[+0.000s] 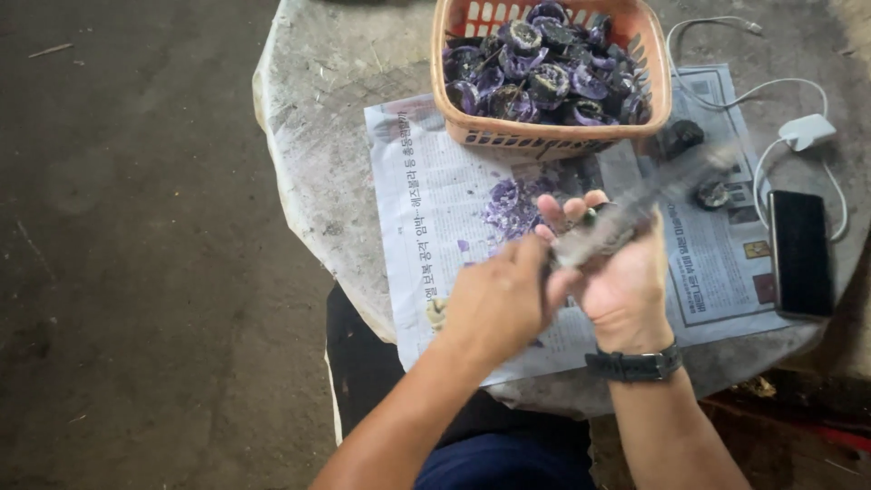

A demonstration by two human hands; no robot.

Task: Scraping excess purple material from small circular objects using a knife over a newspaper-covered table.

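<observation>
Head view, left to right: left hand [494, 304] curled in a fist around a thin dark tool, tip at the piece. Right hand [617, 268] cups a small dark shell piece [599, 238], fingers bent round it (motion-blurred, detail unclear), over the newspaper [426, 191]. Orange basket [544, 136] of purple shells behind; black phone [800, 254] far right on the stone table [308, 118].

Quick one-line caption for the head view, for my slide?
Two hands, left hand and right hand, work a blurred dark piece beside an orange basket.
</observation>
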